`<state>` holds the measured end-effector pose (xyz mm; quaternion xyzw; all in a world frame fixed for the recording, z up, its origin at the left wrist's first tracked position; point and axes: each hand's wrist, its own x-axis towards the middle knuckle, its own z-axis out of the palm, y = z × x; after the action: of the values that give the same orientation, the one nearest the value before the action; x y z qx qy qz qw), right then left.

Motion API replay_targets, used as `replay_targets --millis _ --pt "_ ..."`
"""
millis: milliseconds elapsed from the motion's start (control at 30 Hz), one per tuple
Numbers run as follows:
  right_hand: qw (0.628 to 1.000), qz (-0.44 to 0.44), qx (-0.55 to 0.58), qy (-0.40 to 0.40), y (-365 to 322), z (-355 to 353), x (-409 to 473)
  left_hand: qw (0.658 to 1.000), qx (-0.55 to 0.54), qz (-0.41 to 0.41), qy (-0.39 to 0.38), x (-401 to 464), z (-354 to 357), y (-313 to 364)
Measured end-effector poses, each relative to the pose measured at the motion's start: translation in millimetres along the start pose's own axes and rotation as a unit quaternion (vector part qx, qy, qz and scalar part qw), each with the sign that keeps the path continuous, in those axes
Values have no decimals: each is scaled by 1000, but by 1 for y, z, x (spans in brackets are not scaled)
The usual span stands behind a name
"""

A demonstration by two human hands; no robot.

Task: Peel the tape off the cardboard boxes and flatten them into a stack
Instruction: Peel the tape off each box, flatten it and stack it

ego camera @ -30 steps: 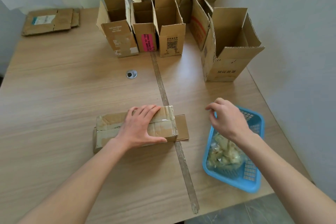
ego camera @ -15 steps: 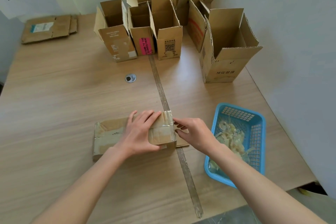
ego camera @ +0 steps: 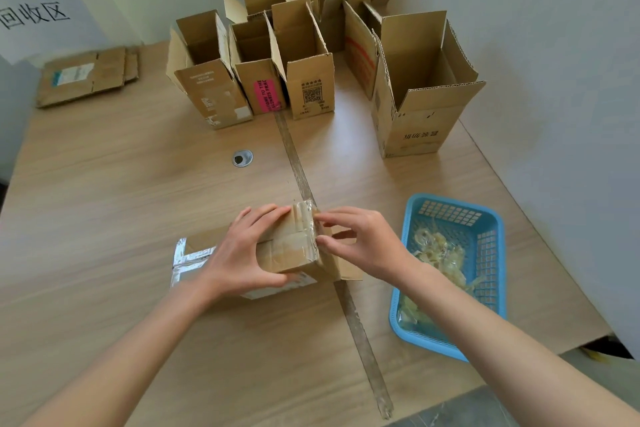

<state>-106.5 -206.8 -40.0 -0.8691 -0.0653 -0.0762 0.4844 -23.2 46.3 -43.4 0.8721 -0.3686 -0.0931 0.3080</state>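
Note:
A small taped cardboard box (ego camera: 287, 250) lies on its side on the wooden table (ego camera: 104, 201) in front of me. My left hand (ego camera: 246, 253) grips it across the top, thumb on the near face. My right hand (ego camera: 360, 243) is at the box's right end, fingertips on the clear tape (ego camera: 310, 222) at the edge; whether they pinch it is unclear. Shiny tape also covers the box's left end (ego camera: 181, 260). A loose flap (ego camera: 346, 270) sticks out under my right hand.
A blue plastic basket (ego camera: 485, 229) with crumpled peeled tape (ego camera: 440, 253) sits to the right. Several open upright boxes (ego camera: 311, 80) stand at the back, the largest (ego camera: 422, 87) by the wall. Flattened cardboard (ego camera: 86, 76) lies at the far left. A tape strip (ego camera: 298, 166) runs along the table's seam.
My right hand came from over the blue basket to the box's right end and now has its fingertips on the tape there. My left hand kept hold of the box.

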Motion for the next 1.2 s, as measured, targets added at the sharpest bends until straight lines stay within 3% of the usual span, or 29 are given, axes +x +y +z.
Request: replay_targets --millis 533,833,1200 --pt "982 97 150 -53 -10 -7 7 999 -7 31 -16 -7 -6 16" --pt "975 116 117 -152 1 -16 14 999 -3 40 -30 -7 7 16" --pt "976 127 98 -148 5 -14 6 998 14 49 -30 -2 15 14"
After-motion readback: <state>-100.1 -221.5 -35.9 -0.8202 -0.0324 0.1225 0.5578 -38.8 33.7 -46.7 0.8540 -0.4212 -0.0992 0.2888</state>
